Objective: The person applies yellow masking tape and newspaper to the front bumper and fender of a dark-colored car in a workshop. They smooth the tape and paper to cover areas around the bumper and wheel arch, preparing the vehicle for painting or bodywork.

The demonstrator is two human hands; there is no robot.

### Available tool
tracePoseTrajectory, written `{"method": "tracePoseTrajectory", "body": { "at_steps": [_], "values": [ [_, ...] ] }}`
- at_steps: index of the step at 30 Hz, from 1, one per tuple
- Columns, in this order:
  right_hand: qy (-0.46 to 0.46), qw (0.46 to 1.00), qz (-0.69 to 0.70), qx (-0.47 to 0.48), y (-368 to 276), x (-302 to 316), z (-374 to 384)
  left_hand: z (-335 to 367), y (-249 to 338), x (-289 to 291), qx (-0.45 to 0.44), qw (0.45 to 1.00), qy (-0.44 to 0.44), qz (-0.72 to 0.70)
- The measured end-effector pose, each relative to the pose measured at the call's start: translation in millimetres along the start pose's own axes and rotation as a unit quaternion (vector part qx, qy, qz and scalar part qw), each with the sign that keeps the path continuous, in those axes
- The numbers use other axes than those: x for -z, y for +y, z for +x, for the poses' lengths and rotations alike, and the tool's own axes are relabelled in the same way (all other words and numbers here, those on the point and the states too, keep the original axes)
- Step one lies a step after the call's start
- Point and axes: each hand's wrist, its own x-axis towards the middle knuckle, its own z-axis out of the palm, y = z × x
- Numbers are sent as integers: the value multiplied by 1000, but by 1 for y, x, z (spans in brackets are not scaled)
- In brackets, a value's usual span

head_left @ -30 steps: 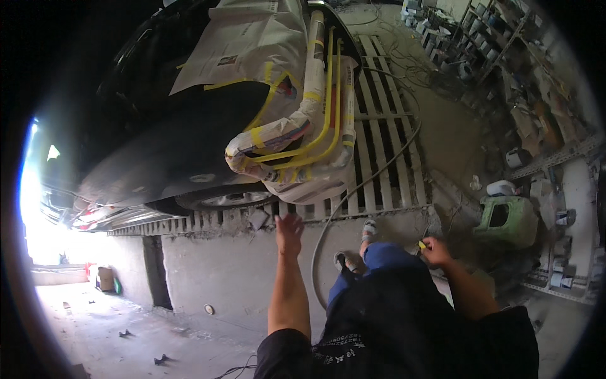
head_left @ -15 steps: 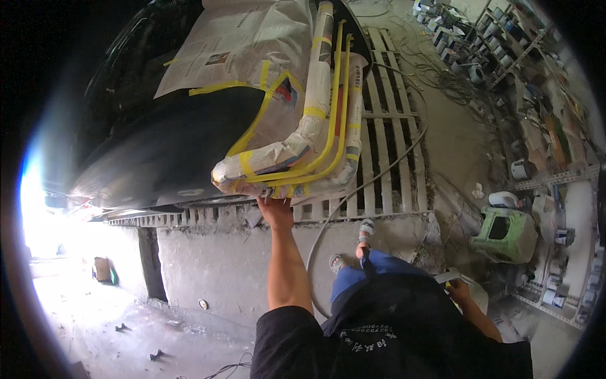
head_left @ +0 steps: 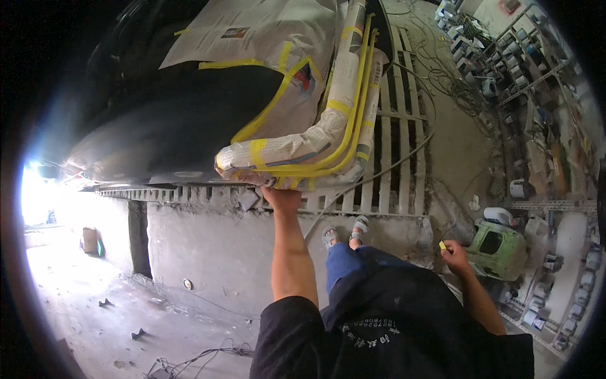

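Observation:
In front of me is a dark glossy car body panel (head_left: 158, 126), partly covered with a newspaper sheet (head_left: 265, 31) edged in yellow masking tape (head_left: 259, 151). A paper-wrapped corner section (head_left: 303, 142) curves down and to the left, with yellow strips along it. My left hand (head_left: 282, 198) reaches up to the lower edge of this corner and touches it; its fingertips are hidden by the paper. Out to the right, away from the car, my right hand (head_left: 454, 258) is closed around a small yellow object (head_left: 442, 245), too small to tell its kind.
A slatted metal floor grate (head_left: 401, 151) lies beside the car, crossed by a grey hose (head_left: 404, 155). At the right stand a green container (head_left: 499, 249) and shelves (head_left: 536, 69) crowded with cans. Cables (head_left: 202, 360) lie on the floor at lower left.
My right hand has come up and forward from beside my body, showing the yellow object more plainly. My left hand stays at the wrapped corner. The view has shifted slightly.

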Motion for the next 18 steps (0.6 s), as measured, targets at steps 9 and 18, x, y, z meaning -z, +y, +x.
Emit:
{"method": "tracePoseTrajectory", "body": {
  "at_steps": [9, 18],
  "values": [
    [25, 989, -119, -89, 21, -23, -50, -6, 6, 3, 35, 998, -6, -43],
    [3, 995, -75, 62, 36, -49, -51, -6, 8, -5, 59, 996, -14, -60]
  ]
}}
